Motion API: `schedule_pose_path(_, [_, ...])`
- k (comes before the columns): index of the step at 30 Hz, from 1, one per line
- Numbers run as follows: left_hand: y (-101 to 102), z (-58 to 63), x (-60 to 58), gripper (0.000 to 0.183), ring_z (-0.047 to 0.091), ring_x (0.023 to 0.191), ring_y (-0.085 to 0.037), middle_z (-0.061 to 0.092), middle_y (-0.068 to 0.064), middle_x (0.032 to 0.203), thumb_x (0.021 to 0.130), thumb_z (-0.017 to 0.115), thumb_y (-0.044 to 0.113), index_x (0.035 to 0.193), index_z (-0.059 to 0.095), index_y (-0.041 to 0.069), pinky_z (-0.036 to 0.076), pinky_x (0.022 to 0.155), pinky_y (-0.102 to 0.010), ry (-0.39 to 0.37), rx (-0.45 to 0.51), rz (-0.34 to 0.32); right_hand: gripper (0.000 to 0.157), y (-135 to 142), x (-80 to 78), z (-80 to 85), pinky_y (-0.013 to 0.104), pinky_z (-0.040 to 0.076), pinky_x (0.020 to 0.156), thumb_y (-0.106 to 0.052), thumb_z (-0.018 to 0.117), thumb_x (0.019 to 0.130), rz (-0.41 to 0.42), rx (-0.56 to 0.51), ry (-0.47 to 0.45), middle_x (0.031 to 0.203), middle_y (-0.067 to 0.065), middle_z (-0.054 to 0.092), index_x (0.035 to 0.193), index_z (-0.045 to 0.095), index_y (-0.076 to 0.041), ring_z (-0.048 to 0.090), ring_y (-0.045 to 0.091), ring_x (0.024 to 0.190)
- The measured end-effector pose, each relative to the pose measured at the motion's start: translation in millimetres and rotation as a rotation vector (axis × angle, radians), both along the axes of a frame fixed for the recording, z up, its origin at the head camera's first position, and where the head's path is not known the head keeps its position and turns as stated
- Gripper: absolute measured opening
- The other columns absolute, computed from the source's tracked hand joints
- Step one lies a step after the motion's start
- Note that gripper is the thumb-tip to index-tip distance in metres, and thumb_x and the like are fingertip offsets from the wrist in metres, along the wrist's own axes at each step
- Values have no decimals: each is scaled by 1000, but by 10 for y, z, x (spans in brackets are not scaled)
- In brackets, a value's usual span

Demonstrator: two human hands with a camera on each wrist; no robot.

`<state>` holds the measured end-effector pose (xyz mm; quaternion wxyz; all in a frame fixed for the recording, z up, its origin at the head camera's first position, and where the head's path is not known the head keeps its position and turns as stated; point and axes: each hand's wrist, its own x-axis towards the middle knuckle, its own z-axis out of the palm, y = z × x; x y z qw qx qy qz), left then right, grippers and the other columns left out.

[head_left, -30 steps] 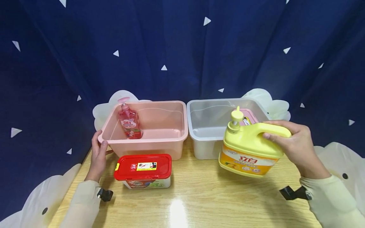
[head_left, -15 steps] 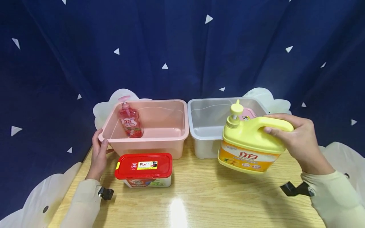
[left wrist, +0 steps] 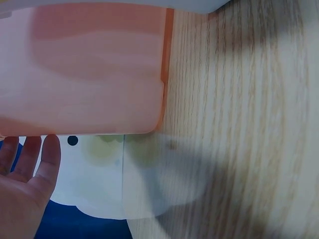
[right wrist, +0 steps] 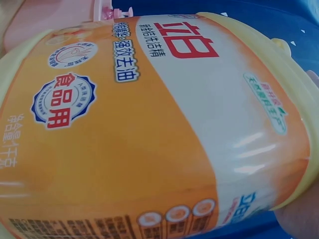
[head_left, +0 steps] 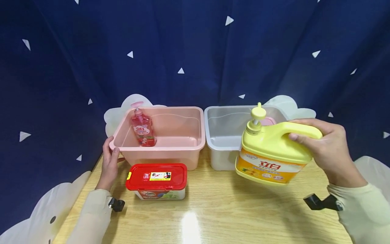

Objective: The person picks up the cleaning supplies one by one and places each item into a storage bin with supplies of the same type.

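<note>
Yellow plastic makes up the big dish-soap pump jug (head_left: pixel 269 147), tipped a bit and seemingly lifted off the table (head_left: pixel 231 210); the grey tub (head_left: pixel 223 160) is behind it, at its ten o'clock. This looks like the carrying step, and the next move calls for a tight grip and a steady wrist. The right hand (head_left: pixel 327 145), at the jug's three o'clock, wraps fingers and thumb round the handle, arm reaching from four o'clock. The left hand (head_left: pixel 109 166) rests loose, uncurled fingers on the pink tub (head_left: pixel 164 157) at its eight o'clock corner. A red-lidded box (head_left: pixel 156 178) sits at that tub's six o'clock.
</note>
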<state>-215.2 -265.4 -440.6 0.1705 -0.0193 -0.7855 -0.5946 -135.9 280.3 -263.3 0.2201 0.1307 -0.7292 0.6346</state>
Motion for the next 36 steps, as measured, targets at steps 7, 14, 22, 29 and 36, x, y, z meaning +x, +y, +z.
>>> schedule_pose_path(7, [11,-10,-8,52,37,113,-7,28,-2,142,97,33,27,144,12,28,47,80,-24,2,9,-2,36,-29,-9,77,16,50,53,13,72,66,-15,19,7,84,1,72,101,63,13,62,7,65])
schedule_pose_path(14, [4,-24,-30,52,36,113,-6,29,-1,141,96,34,29,144,12,29,47,81,-25,-30,4,13,35,-80,-52,168,17,51,54,13,72,66,15,1,9,88,2,71,100,63,13,63,10,68])
schedule_pose_path(22, [12,11,-4,53,35,117,-11,28,0,141,96,35,30,143,12,30,47,83,-27,-15,-7,6,36,-119,-32,219,18,51,53,11,73,66,17,15,-25,87,2,71,101,63,12,63,10,66])
schedule_pose_path(29, [18,27,3,51,36,114,-7,29,1,140,96,34,33,142,13,34,47,82,-27,-20,-17,22,38,-175,50,273,19,52,53,14,72,65,34,-39,-18,87,5,71,102,62,13,63,12,66])
schedule_pose_path(36, [24,9,1,51,36,112,-7,29,0,140,96,34,32,143,13,33,47,80,-24,-17,-13,16,36,-237,30,360,25,54,53,16,68,68,94,-116,-15,86,11,70,103,61,15,65,18,63])
